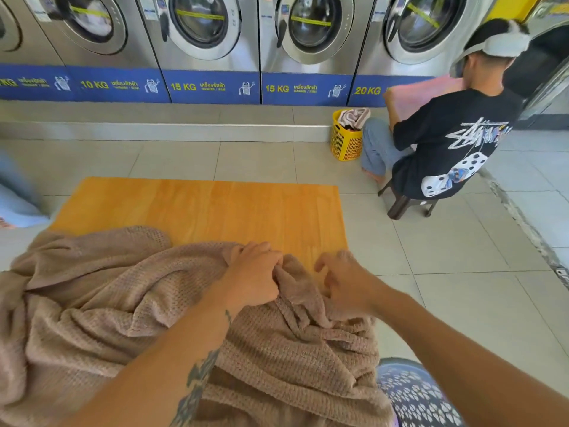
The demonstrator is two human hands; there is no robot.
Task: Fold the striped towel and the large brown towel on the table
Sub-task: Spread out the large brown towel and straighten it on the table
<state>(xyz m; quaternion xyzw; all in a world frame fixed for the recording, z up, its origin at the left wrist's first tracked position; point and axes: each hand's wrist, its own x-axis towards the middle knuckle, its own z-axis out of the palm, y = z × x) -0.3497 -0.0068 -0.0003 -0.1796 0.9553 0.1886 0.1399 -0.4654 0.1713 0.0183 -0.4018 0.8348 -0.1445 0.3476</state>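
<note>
The large brown towel (101, 303) lies crumpled over the near half of the orange wooden table (215, 208), spilling off its left and front edges. My left hand (255, 275) grips a bunched fold of the towel near the table's right side, fingers curled round the cloth. Just to its right, my right hand (341, 278) hovers over the same fold with fingers loosely curled, touching or nearly touching the fabric; I cannot tell if it holds any. No striped towel is in sight.
A row of steel washing machines (203, 29) lines the far wall. At the right a person (449, 140) sits on a low stool beside a yellow laundry basket (346, 143). A purple perforated basket (415, 396) stands by my right forearm. Tiled floor surrounds the table.
</note>
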